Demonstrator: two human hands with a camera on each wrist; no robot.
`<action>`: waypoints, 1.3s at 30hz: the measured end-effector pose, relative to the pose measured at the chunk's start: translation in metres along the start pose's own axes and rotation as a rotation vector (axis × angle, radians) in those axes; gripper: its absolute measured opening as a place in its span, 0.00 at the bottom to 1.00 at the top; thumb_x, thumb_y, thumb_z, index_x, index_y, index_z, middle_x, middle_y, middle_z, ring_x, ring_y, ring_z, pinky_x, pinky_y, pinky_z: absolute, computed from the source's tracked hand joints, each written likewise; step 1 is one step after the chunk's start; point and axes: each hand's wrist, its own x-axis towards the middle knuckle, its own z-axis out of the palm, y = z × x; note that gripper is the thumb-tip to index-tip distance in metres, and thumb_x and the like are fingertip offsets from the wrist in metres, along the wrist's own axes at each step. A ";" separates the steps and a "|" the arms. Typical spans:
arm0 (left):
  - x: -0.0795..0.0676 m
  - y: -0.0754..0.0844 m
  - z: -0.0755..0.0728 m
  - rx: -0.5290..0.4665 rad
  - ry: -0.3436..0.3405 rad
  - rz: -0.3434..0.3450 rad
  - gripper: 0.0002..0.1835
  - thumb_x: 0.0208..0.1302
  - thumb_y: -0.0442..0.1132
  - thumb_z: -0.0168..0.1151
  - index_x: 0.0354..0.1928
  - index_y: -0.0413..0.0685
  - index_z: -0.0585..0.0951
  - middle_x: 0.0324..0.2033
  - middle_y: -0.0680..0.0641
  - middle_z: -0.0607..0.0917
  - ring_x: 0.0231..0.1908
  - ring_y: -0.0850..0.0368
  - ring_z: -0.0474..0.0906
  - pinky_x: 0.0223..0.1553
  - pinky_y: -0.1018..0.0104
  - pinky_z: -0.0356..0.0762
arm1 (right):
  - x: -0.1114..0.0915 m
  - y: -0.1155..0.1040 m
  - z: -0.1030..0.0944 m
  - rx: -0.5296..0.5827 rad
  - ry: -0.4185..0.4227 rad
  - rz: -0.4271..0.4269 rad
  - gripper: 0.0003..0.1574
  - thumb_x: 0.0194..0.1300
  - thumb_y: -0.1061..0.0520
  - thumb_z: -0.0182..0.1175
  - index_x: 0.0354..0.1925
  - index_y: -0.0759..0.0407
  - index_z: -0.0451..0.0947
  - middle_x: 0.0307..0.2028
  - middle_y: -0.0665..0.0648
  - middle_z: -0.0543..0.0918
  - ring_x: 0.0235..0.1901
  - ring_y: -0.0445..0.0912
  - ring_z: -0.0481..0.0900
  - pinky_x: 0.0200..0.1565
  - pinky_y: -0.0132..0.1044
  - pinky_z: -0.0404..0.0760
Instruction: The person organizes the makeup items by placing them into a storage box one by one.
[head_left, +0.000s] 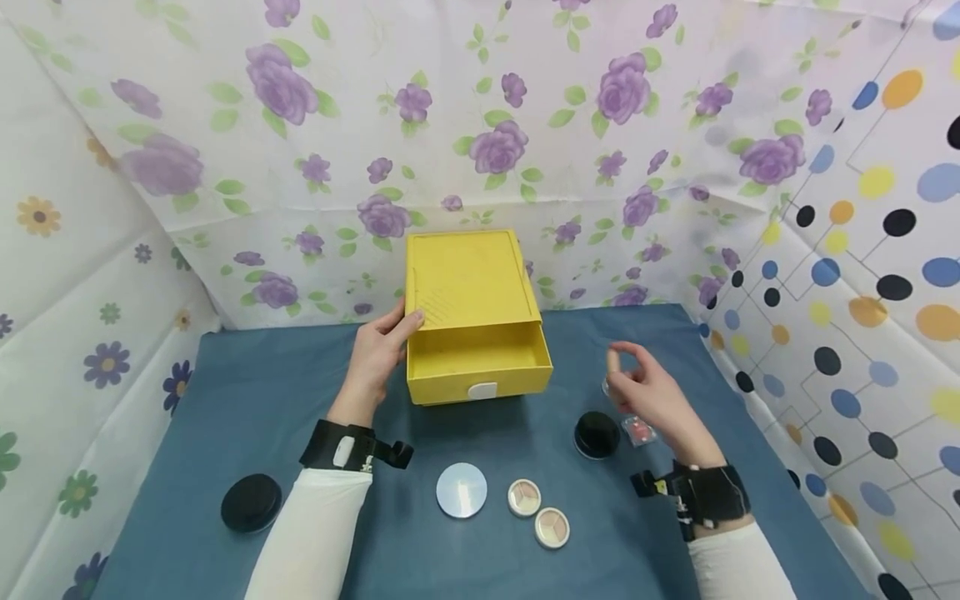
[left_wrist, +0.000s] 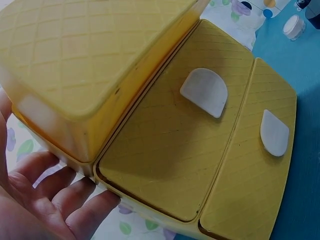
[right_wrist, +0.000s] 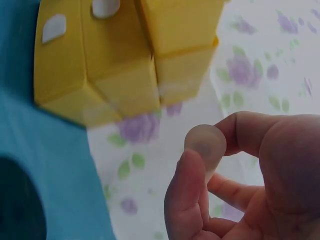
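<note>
A yellow drawer box (head_left: 468,275) stands at the back of the table, its top drawer (head_left: 480,358) pulled out and nothing visible inside. My left hand (head_left: 372,358) grips the box's left side, thumb on the top and fingers against the side wall. In the left wrist view, two lower drawers (left_wrist: 160,150) with white tabs are pushed in. To the right of the box, my right hand (head_left: 656,396) pinches a small round pale pot (right_wrist: 205,145) between thumb and forefinger, above the table. Its contents cannot be made out.
Near the right hand are a black-lidded round jar (head_left: 597,435) and a small clear case with reddish contents (head_left: 639,431). In front lie a pale round compact (head_left: 461,490) and two three-shade pots (head_left: 524,497). Another black-lidded jar (head_left: 251,502) stands at left. Patterned cloth hangs behind.
</note>
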 end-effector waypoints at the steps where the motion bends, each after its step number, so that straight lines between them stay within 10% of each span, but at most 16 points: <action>1: 0.001 0.001 -0.001 -0.003 0.001 0.000 0.41 0.56 0.68 0.66 0.71 0.69 0.66 0.71 0.54 0.66 0.65 0.56 0.66 0.60 0.47 0.73 | 0.003 -0.007 0.003 0.005 -0.003 -0.011 0.33 0.75 0.47 0.52 0.73 0.39 0.55 0.34 0.63 0.76 0.29 0.53 0.73 0.33 0.43 0.78; 11: -0.001 0.004 0.000 0.010 0.002 -0.038 0.41 0.55 0.70 0.65 0.71 0.71 0.66 0.71 0.56 0.66 0.66 0.57 0.64 0.60 0.48 0.73 | 0.007 -0.069 0.028 0.048 0.063 -0.164 0.34 0.71 0.46 0.59 0.71 0.34 0.60 0.41 0.63 0.78 0.33 0.55 0.80 0.36 0.45 0.86; 24: 0.001 0.003 -0.001 -0.015 -0.004 -0.033 0.41 0.56 0.68 0.66 0.71 0.70 0.66 0.71 0.58 0.64 0.68 0.58 0.61 0.63 0.46 0.70 | 0.008 -0.130 0.076 -0.014 0.106 -0.598 0.35 0.70 0.50 0.63 0.70 0.33 0.64 0.38 0.51 0.81 0.25 0.43 0.80 0.26 0.40 0.81; 39: 0.002 0.003 -0.002 -0.013 0.014 -0.043 0.41 0.54 0.70 0.66 0.70 0.74 0.67 0.71 0.56 0.66 0.66 0.57 0.64 0.62 0.45 0.70 | 0.019 -0.153 0.122 -0.209 -0.013 -0.549 0.35 0.65 0.49 0.66 0.67 0.39 0.67 0.34 0.47 0.81 0.28 0.43 0.79 0.30 0.36 0.84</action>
